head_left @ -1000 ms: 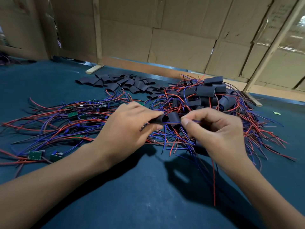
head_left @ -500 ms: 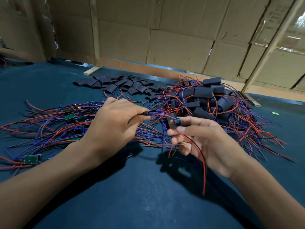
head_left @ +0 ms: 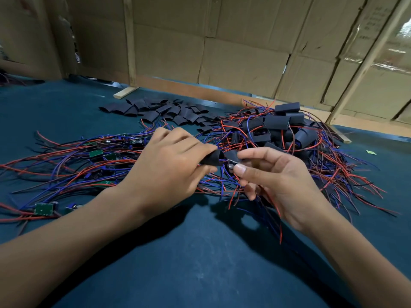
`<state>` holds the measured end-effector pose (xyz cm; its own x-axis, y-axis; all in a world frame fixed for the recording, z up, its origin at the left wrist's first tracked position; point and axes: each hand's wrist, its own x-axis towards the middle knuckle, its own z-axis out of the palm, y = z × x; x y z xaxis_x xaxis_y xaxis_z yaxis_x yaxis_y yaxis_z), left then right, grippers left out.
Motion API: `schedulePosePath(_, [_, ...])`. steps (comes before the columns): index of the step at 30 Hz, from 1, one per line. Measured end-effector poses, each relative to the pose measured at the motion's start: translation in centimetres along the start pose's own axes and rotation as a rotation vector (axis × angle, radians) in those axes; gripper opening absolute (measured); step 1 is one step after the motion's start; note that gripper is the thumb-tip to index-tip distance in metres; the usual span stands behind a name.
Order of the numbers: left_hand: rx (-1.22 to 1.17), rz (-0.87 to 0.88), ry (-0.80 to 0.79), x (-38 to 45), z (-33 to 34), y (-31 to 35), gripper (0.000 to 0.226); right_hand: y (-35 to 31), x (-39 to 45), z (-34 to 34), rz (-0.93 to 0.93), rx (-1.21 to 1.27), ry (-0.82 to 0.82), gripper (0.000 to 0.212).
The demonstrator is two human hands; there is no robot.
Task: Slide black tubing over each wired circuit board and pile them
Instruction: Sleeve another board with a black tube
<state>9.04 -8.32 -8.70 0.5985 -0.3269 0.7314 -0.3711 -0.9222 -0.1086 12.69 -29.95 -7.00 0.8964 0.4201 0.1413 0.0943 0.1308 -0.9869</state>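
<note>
View: one head-worn wide-angle camera
Facing: forward and down over the table
Range: close above both hands

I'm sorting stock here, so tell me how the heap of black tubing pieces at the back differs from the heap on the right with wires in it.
1. The back heap is bare black tubing pieces; the right heap has red and blue wires running out of its tubes.
2. The back heap lies low and flat; the right heap is piled higher.
3. The back heap's tubes look flattened; the right heap's look fuller.

Both are black tubing on the blue table.
</note>
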Motion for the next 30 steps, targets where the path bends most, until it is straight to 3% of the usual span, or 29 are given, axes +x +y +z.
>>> schedulePosePath(5, [-0.009, 0.131, 0.046, 0.0, -0.4, 0.2, 0.028, 0.2, -0.3, 0.7, -0.062, -0.056, -0.029, 0.019])
schedulePosePath(13, [-0.051, 0.187, 0.061, 0.1, -0.3, 0.2, 0.026, 0.1, -0.6, 1.1, 0.151, 0.127, -0.046, 0.024])
schedulePosePath(22, [-0.085, 0.211, 0.013, 0.2, -0.9, 0.0, 0.027, 0.2, -0.5, 0.8, 0.058, 0.038, -0.028, 0.026])
schedulePosePath(27, [-0.199, 0.224, 0.04, 0.4, -0.8, 0.1, 0.026, 0.5, -0.5, 1.4, 0.031, 0.106, -0.008, 0.023])
schedulePosePath(30, [-0.321, 0.21, 0.052, 0.2, -0.6, 0.1, 0.024, 0.5, -0.6, 1.8, 0.031, 0.137, -0.006, 0.033])
